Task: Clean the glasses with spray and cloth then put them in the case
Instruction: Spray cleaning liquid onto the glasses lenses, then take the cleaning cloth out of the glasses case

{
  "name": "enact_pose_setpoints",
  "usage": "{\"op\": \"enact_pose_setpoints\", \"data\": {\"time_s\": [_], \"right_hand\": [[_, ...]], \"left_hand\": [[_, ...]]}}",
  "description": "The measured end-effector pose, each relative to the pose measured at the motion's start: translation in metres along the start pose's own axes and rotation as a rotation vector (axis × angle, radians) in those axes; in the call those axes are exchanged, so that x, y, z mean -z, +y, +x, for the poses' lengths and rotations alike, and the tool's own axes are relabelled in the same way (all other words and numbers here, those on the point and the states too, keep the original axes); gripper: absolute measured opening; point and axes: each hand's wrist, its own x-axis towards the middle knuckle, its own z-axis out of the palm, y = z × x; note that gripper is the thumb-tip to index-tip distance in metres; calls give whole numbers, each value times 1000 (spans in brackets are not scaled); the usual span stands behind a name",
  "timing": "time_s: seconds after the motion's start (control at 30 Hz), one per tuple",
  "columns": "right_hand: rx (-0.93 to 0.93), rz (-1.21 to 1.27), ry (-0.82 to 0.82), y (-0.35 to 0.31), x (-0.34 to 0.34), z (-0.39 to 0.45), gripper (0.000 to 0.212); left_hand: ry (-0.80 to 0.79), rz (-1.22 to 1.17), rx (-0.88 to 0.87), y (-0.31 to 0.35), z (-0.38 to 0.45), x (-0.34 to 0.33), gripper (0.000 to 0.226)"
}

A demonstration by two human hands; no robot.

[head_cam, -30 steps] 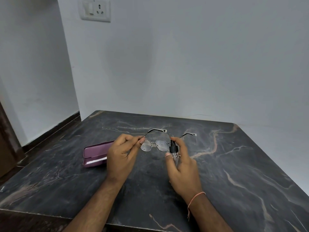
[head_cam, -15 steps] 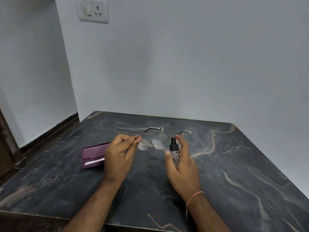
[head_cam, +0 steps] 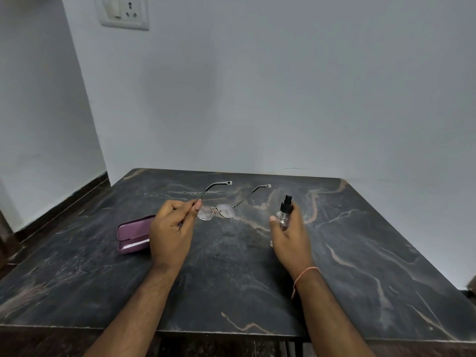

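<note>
Thin metal-framed glasses (head_cam: 221,206) hang just above the dark marble table (head_cam: 231,266), arms unfolded and pointing away from me. My left hand (head_cam: 172,230) pinches the frame at its left hinge. My right hand (head_cam: 289,235) holds a small clear spray bottle (head_cam: 284,211) with a black nozzle, upright, a short way to the right of the lenses. A purple glasses case (head_cam: 132,234) lies slightly open on the table, partly hidden behind my left hand. A pale edge shows in its gap. No cloth is in sight.
The table stands in a corner against white walls. A wall socket (head_cam: 123,12) is mounted high at the left. Floor and a dark skirting run along the table's left side. The table's front edge is close to me.
My right hand has carried the spray bottle to the right, away from the lenses it was in front of. The glasses stay in my left hand's pinch.
</note>
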Motion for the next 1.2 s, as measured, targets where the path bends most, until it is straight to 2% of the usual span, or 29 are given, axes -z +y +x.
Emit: {"op": "enact_pose_setpoints", "data": {"time_s": [0.17, 0.4, 0.47, 0.6, 0.63, 0.7, 0.77, 0.8, 0.83, 0.9, 0.97, 1.07, 1.13, 1.2], "right_hand": [[-38, -49, 186, 8, 13, 15, 46], [-103, -45, 226, 12, 14, 17, 57], [-103, -37, 228, 14, 15, 17, 69], [-135, -49, 238, 13, 17, 13, 114], [-120, -97, 275, 10, 19, 10, 116], [28, -180, 423, -1, 20, 0, 96], [225, -142, 509, -11, 16, -9, 50], [264, -79, 462, -13, 12, -13, 26], [227, 15, 343, -16, 8, -16, 8], [-46, 226, 48, -20, -3, -18, 36], [-314, 379, -219, -28, -6, -19, 49], [-479, 495, -334, -26, 2, -10, 57], [-550, 601, -387, -21, 10, -4, 70], [-567, 619, -423, -20, 16, -1, 67]], "left_hand": [[-31, -6, 3, -2, -2, -2, 22], [-71, 3, -4, -8, -4, -3, 18], [-74, 5, -2, -9, -4, -3, 19], [-81, -4, 19, -8, -5, -3, 20], [-82, -8, 26, -7, -5, -3, 19], [-84, -10, 27, -6, -5, -2, 17], [-87, -10, 26, -7, -5, -2, 17], [-87, -9, 24, -7, -5, -2, 17], [-84, -7, 22, -7, -5, -2, 17], [-77, -13, 14, -7, -5, -2, 17], [-84, -14, -7, -7, -6, -1, 20], [-105, -26, -55, -6, -6, -1, 21], [-122, -30, -90, -6, -6, -1, 20], [-138, -31, -103, -5, -7, -2, 20]]}}
